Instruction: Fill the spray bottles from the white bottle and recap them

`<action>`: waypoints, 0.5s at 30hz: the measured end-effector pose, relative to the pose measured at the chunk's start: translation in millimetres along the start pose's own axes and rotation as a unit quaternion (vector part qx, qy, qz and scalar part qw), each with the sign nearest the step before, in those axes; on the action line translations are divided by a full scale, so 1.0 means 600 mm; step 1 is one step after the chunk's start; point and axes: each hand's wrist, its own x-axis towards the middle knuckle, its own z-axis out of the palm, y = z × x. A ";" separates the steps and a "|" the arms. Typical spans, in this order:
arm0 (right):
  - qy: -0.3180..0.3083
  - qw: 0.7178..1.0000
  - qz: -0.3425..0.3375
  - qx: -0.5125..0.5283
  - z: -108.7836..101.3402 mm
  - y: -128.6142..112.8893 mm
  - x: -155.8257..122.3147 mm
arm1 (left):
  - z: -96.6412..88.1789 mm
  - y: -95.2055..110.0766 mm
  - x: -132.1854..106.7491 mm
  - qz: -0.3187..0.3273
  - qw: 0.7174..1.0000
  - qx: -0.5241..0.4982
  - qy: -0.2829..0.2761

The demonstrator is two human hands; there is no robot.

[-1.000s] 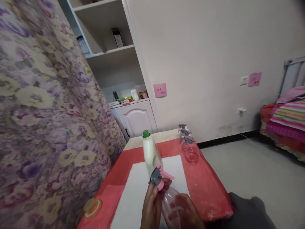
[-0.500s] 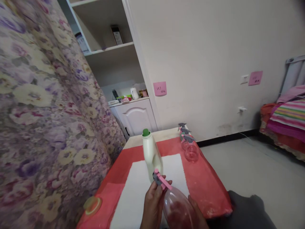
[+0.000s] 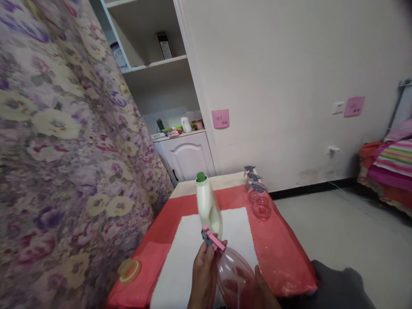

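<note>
A clear spray bottle with a pink and grey trigger head lies tilted between my hands, its head pointing up and to the left. My left hand is closed around the neck, just below the trigger. On the bottle's right side rests my right hand, gripping its body; part of that hand is cut off by the lower frame edge. Just beyond stands a pale green jug with a handle and an open threaded mouth, a green piece sitting in it.
A white mat lies on the red-covered table. Several spray bottles stand in a row at the far right. A round yellowish lid lies front left. A floral curtain hangs along the left side.
The spray bottle's head has shifted slightly left and up relative to the jug, with both hands still on the bottle. The whole view has moved a little.
</note>
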 end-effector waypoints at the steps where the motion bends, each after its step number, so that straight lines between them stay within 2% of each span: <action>1: 0.009 1.000 -0.013 -0.011 -0.003 0.002 0.002 | -0.004 0.000 0.003 0.004 1.000 -0.001 0.008; 4: 0.033 0.996 -0.071 -0.042 -0.011 0.011 0.004 | -0.014 0.001 0.007 0.013 1.000 0.005 0.019; 6: 0.027 0.992 -0.105 -0.066 -0.015 0.014 0.001 | -0.018 0.000 0.008 0.015 1.000 0.018 0.017; 8: 0.021 0.989 -0.111 -0.096 -0.016 0.013 -0.003 | -0.020 -0.002 0.007 0.014 0.999 0.038 0.012; 11: 0.021 0.991 -0.057 -0.123 -0.014 0.002 -0.010 | -0.020 -0.003 0.003 0.007 0.999 0.053 0.007; 15: 0.011 0.995 0.036 -0.095 0.002 -0.018 -0.023 | -0.012 0.001 -0.005 -0.005 0.999 0.036 -0.015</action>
